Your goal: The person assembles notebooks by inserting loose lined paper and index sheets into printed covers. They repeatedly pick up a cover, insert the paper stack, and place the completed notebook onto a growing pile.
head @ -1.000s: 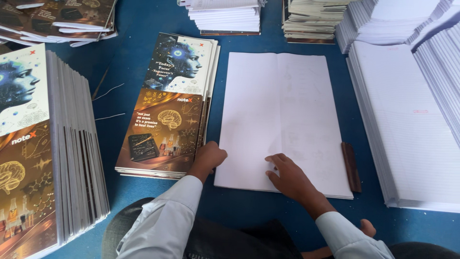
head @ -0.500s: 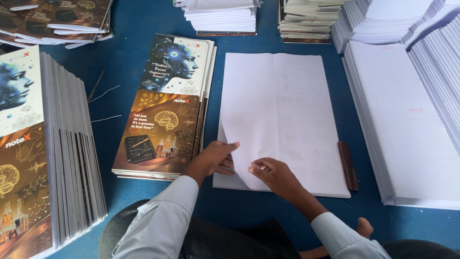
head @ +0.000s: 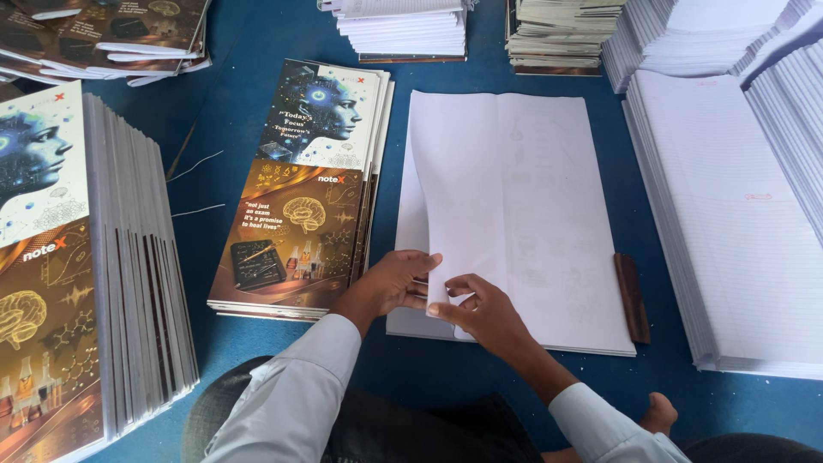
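A stack of large white sheets lies on the blue surface in front of me. My left hand rests at its near left corner, fingers tucked under the lifted edge of the top sheet. My right hand pinches that same top sheet at its near left corner and holds it raised off the stack. Just left of the sheets lies a flat pile of printed covers, showing a blue robot face above and a gold brain drawing below.
A tall stack of the same printed covers stands at the left. Thick piles of ruled white paper fill the right side. More paper stacks sit at the far edge. A small brown wooden block lies beside the sheets.
Both hands moved from lying flat on the near edge of the white stack to gripping the top sheet's corner. That corner now lifts and curls up off the stack.
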